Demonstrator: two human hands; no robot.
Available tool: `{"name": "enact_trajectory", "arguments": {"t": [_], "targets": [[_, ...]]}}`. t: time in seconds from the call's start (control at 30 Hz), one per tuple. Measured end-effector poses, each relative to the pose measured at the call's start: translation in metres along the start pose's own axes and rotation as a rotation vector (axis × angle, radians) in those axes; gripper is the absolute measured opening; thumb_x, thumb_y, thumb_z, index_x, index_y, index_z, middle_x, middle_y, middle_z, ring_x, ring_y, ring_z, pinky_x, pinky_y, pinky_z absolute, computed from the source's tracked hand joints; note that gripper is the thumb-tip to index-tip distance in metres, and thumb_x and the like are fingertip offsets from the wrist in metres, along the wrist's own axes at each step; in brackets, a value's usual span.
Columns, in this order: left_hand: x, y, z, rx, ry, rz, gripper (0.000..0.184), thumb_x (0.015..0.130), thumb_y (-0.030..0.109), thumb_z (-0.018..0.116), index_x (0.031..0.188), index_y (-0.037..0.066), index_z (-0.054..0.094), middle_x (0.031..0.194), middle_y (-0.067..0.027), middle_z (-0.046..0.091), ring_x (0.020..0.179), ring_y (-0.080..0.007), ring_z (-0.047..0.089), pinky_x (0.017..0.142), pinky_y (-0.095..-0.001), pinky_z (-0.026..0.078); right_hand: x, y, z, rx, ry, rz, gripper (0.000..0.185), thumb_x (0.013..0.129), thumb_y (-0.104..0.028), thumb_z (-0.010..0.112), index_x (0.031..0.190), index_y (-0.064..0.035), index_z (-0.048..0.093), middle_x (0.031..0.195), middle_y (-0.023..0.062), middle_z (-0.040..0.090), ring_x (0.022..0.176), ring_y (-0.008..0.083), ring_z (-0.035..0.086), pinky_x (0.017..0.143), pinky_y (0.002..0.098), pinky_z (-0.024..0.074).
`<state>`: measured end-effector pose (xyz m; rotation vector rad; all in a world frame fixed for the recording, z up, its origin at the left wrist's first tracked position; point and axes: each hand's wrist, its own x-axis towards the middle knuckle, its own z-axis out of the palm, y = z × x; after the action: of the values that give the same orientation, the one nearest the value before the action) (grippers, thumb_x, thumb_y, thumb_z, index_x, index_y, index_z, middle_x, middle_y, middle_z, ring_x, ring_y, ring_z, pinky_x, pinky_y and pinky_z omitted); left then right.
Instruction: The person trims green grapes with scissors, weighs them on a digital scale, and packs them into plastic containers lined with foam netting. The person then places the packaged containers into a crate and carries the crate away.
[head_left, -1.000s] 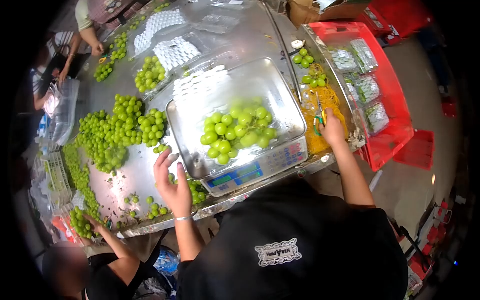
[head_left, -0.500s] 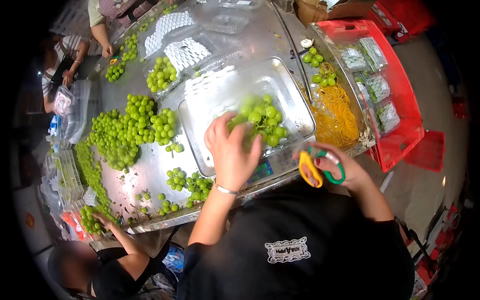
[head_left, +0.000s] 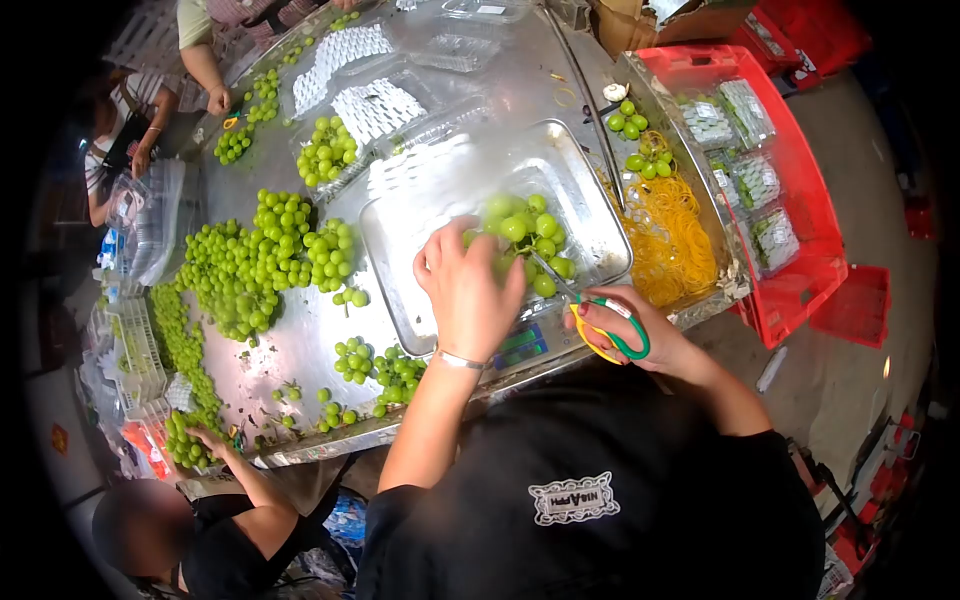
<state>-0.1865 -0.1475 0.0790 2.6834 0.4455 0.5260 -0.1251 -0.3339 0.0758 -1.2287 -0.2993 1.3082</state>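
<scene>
My left hand (head_left: 468,285) is closed at the left side of a bunch of green grapes (head_left: 535,228) over a metal tray (head_left: 395,312). Its fingertips are partly hidden behind the hand and grapes. In my right hand (head_left: 635,325) is a pair of scissors (head_left: 622,318) with green and yellow handles. The scissor blades point up and left, their tips among the stems at the lower side of the bunch. White foam netting (head_left: 415,172) lies at the tray's upper left. Under the tray's front edge, a scale display (head_left: 520,345) shows.
Piled grapes (head_left: 245,260) cover the table's left part, with loose clusters (head_left: 380,370) near the front edge. Yellow rubber bands (head_left: 670,245) fill a side trough. A red crate (head_left: 815,220) holds packed boxes. Clear trays (head_left: 450,50) lie behind. A co-worker's hand (head_left: 205,440) holds grapes at lower left.
My right hand has moved left and brought the scissors from beside the table edge up to the grape stems. My left hand has shifted slightly and stays at the bunch.
</scene>
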Motion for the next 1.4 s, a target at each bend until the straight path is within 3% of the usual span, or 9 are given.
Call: {"name": "enact_trajectory", "arguments": {"t": [0.13,0.27,0.53,0.63,0.77,0.87,1.07,1.23,1.4], "targets": [[-0.002,-0.006,-0.002,-0.045,0.006,0.012,0.02,0.062,0.011,0.067,0.078,0.005,0.056,0.104,-0.0089,0.05,0.1,-0.0263,0.044,0.086,-0.0388,0.032,-0.016,-0.002,-0.027,0.135,0.279,-0.32,0.021,0.085,-0.021,0.053,0.092,-0.0025,0.057,0.07,0.0038,0.056,0.046,0.0039,0.043,0.036,0.0169,0.0299],[-0.036,-0.05,-0.033,-0.729,0.226,-0.361,0.013,0.062,-0.003,0.062,0.072,0.005,0.057,0.1,-0.0074,0.05,0.1,-0.0214,0.047,0.089,-0.0327,0.035,-0.003,0.035,-0.127,-1.029,1.005,-0.245,0.035,0.078,-0.016,0.059,0.107,0.0026,0.052,0.081,0.0184,0.06,0.072,0.0333,0.059,0.068,0.0339,0.0458],[-0.14,-0.168,-0.06,0.452,0.116,-0.572,0.032,0.072,0.018,0.063,0.101,0.005,0.056,0.123,-0.0187,0.038,0.115,-0.0352,0.033,0.094,-0.0467,0.026,0.04,-0.013,-0.126,-1.093,0.786,-0.369,0.04,0.085,-0.018,0.048,0.12,0.0008,0.042,0.101,0.0163,0.059,0.092,0.0297,0.056,0.076,0.0313,0.0437],[-0.128,-0.143,-0.05,0.159,0.225,-0.515,0.025,0.078,0.011,0.055,0.102,0.004,0.055,0.124,-0.0197,0.036,0.118,-0.0348,0.031,0.097,-0.044,0.024,0.125,-0.064,-0.093,-0.722,0.56,-0.742,0.042,0.09,-0.029,0.04,0.118,0.0012,0.045,0.108,0.013,0.058,0.099,0.023,0.055,0.083,0.0307,0.041],[-0.104,-0.109,-0.033,-0.006,0.259,-0.415,0.022,0.084,0.009,0.045,0.101,0.002,0.057,0.126,-0.0153,0.038,0.119,-0.0303,0.033,0.098,-0.0381,0.026,0.246,-0.084,-0.089,-1.117,0.462,-0.198,0.058,0.093,-0.042,0.019,0.121,0.0035,0.041,0.114,0.0126,0.053,0.114,0.0236,0.043,0.1,0.0349,0.0247],[-0.089,-0.093,-0.034,-0.204,0.316,-0.37,0.023,0.082,0.006,0.044,0.099,0.0,0.057,0.121,-0.0148,0.044,0.113,-0.0289,0.04,0.095,-0.0362,0.029,0.213,-0.111,-0.052,-0.376,0.405,-0.285,0.064,0.091,-0.048,0.014,0.119,0.001,0.044,0.113,0.0126,0.053,0.111,0.0249,0.045,0.097,0.037,0.0286],[-0.008,-0.067,-0.01,-0.296,0.022,-0.076,0.034,0.083,0.008,0.042,0.116,0.004,0.049,0.123,-0.0159,0.044,0.116,-0.031,0.038,0.097,-0.0364,0.028,0.168,-0.102,-0.044,-0.182,-0.114,-0.569,0.065,0.089,-0.052,0.012,0.108,-0.0018,0.049,0.108,0.011,0.056,0.104,0.0229,0.049,0.094,0.0359,0.0323],[0.003,-0.083,-0.016,-0.628,-0.227,0.058,0.03,0.084,0.012,0.043,0.111,0.001,0.051,0.115,-0.0168,0.051,0.109,-0.029,0.046,0.093,-0.0335,0.033,0.118,-0.096,-0.032,-0.181,0.107,-0.507,0.072,0.088,-0.053,0.007,0.108,0.0006,0.052,0.11,0.0112,0.054,0.106,0.0254,0.048,0.098,0.0376,0.029],[-0.079,-0.089,-0.02,-1.156,0.155,-0.558,0.019,0.083,0.009,0.05,0.094,-0.004,0.059,0.105,-0.0111,0.053,0.098,-0.0175,0.049,0.086,-0.0281,0.038,0.051,-0.05,-0.024,-1.467,-0.083,-0.758,0.027,0.088,-0.013,0.041,0.108,-0.0024,0.055,0.118,0.0109,0.049,0.119,0.0272,0.036,0.098,0.0403,0.0289]]}}
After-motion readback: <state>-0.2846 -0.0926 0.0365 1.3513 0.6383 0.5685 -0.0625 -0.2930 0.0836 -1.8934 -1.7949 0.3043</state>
